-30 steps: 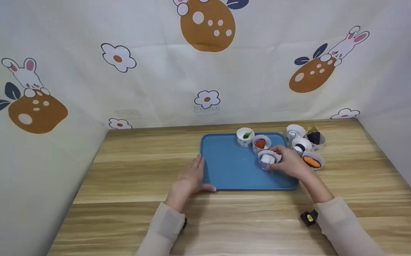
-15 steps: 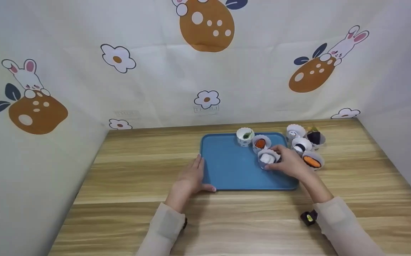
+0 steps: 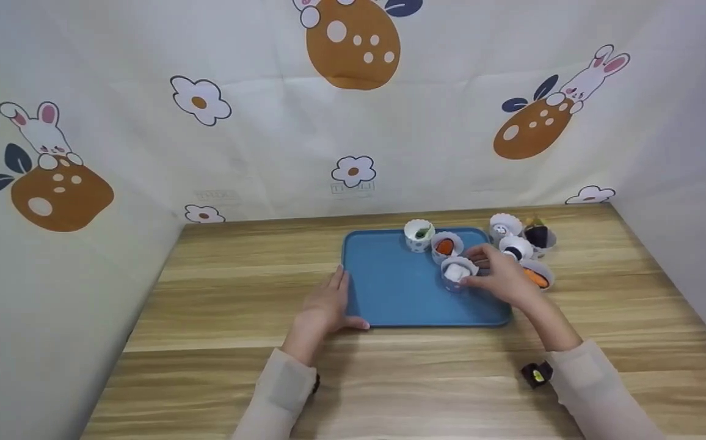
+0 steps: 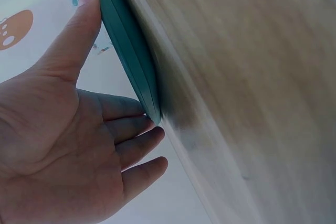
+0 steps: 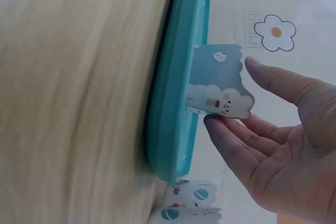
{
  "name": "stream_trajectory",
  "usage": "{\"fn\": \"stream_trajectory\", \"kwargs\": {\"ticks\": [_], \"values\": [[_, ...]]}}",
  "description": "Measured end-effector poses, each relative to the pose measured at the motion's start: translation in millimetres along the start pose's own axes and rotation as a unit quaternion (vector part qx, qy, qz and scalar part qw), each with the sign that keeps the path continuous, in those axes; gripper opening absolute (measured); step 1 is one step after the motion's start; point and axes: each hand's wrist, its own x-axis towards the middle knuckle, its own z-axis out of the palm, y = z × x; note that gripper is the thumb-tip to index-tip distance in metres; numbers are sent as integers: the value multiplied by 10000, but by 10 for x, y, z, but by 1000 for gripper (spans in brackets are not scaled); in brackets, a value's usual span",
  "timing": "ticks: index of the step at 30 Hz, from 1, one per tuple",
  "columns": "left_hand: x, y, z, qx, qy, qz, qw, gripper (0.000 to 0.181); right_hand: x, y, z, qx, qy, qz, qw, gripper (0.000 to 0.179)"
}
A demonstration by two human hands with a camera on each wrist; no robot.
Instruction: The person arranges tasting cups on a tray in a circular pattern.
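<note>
A blue rectangular tray (image 3: 389,281) lies on the wooden table. My left hand (image 3: 325,302) lies along its left end, straight fingers at the side and thumb at the front edge; the left wrist view shows the thumb and fingertips against the rim (image 4: 126,51). On the tray's right part stands a scalloped paper baking cup (image 3: 455,280) with a white lump inside. My right hand (image 3: 502,278) is just right of it. In the right wrist view, the loosened fingers and thumb of the right hand (image 5: 283,140) spread around the cup (image 5: 212,77), thumb apart from its rim.
Two more paper cups stand on the tray, one with an orange-red piece (image 3: 444,246), one with a green piece (image 3: 420,234). Several filled cups cluster off its right edge, one holding an orange piece (image 3: 536,278). A small dark piece (image 3: 535,374) lies by the right sleeve.
My right hand has loosened its hold on the cup with the white lump and drawn slightly to the right. The cup and my left hand stay in place.
</note>
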Motion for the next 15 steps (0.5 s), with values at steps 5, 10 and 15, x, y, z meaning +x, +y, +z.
{"fn": "stream_trajectory", "kwargs": {"ticks": [5, 10, 15], "values": [[3, -10, 8, 44, 15, 28, 10000, 115, -53, -23, -63, 100, 27, -67, 9999, 54], [9, -13, 8, 184, 38, 70, 9998, 114, -113, -35, -132, 91, 110, -88, 9999, 55], [13, -14, 11, 188, 52, 82, 9998, 114, -177, -48, -207, 73, 245, -122, 9996, 54]]}}
